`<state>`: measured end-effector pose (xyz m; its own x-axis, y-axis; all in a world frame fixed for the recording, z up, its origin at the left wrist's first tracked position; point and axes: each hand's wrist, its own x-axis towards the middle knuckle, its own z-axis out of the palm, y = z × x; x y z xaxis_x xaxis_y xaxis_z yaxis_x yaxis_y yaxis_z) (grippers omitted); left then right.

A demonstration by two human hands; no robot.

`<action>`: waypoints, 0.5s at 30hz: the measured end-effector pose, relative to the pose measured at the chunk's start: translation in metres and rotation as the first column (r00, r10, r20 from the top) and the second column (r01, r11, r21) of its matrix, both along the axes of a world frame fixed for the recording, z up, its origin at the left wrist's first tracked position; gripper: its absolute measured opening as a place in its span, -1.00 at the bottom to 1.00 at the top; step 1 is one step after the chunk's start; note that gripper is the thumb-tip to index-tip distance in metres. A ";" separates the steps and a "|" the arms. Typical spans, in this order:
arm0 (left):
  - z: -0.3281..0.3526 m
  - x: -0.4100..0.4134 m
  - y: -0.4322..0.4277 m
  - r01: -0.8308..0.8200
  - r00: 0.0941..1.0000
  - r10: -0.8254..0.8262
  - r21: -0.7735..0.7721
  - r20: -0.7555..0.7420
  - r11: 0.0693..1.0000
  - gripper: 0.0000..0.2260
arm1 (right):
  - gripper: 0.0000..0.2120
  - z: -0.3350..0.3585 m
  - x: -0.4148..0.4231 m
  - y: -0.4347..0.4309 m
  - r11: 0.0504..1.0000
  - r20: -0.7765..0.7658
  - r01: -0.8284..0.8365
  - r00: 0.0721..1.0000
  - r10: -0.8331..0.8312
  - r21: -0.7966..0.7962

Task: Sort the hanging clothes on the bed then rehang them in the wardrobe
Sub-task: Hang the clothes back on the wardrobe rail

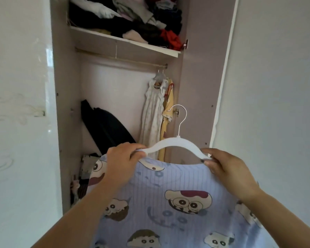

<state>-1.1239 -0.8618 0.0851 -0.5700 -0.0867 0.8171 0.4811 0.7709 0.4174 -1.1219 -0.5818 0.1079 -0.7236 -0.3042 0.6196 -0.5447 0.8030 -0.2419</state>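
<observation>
Left hand: the left hand (123,158), at lower centre of the frame, curls its fingers over the left arm of the hanger (175,143) and the collar under it, so the cloth cannot slide off that side.
Right hand: the right hand (227,169), right of centre, pinches the hanger's right tip together with the garment's shoulder, probably to seat the fabric evenly.
Garment: the blue cartoon-print top (168,203) drapes from the hanger across the lower frame, neckline spread between both hands.
Hook: the metal hook (182,111) stands upright and free, below the rail and not yet on it.
Wardrobe: the open wardrobe (195,68) fills the centre of the frame; its rail (122,59) runs under the shelf (125,42).
Already hung: a white dress (153,111) and a yellow garment (166,111) hang touching at the rail's right end, leaving bare rail to their left.
Shelf load: loose clothes lie piled at the top of the frame.
Lower space: a black object (106,127) leans against the back panel.
Step in hand: likely squaring the top on its hanger before lifting the hook to the rail.
</observation>
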 end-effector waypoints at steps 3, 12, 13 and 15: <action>0.001 -0.030 -0.018 -0.003 0.999 0.004 0.027 -0.032 1.000 -0.63 | -0.50 -0.014 -0.039 -0.016 0.988 -0.091 0.021 0.996 -0.007 0.152; 0.018 -0.156 -0.085 -0.004 1.000 0.006 0.057 -0.027 0.998 -0.61 | -0.41 0.001 -0.167 -0.083 0.966 -0.387 0.076 0.922 0.027 0.249; 0.021 -0.170 -0.092 0.000 1.000 0.001 0.053 -0.019 0.999 -0.61 | -0.43 0.004 -0.180 -0.090 0.969 -0.398 0.070 0.917 0.031 0.238; 0.025 -0.195 -0.105 -0.015 0.999 0.015 0.016 -0.043 1.000 -0.58 | -0.44 0.009 -0.204 -0.102 0.970 -0.415 0.067 0.909 0.038 0.235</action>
